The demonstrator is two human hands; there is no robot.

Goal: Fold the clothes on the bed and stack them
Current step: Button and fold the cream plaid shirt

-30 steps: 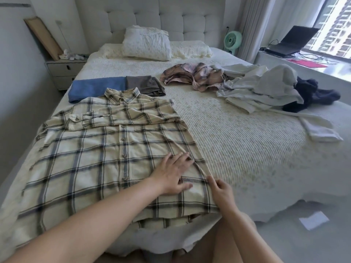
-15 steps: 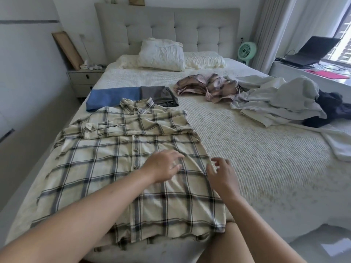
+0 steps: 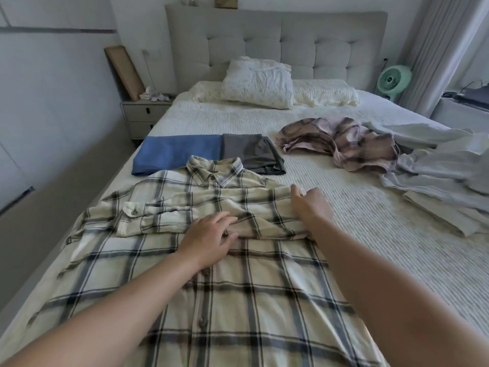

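A cream plaid shirt (image 3: 185, 274) lies flat, buttons up, on the near left of the bed (image 3: 357, 247), with one sleeve folded across its chest. My left hand (image 3: 209, 237) rests on the shirt's middle, fingers spread and lightly bent by the folded sleeve's lower edge. My right hand (image 3: 311, 205) touches the shirt's right shoulder edge, fingers loosely curled; whether it pinches the cloth is hidden. Behind the collar lie a folded blue garment (image 3: 177, 152) and a folded grey garment (image 3: 251, 152) side by side.
A crumpled pink plaid shirt (image 3: 344, 141) and a heap of pale grey clothes (image 3: 436, 165) lie on the right half of the bed. Pillows (image 3: 259, 83) lean at the headboard. A nightstand (image 3: 143, 115) stands at the left, a green fan (image 3: 394, 78) at the right.
Both hands moved up the shirt from its lower right hem to the chest and right shoulder. The camera tilted up and toward the headboard.
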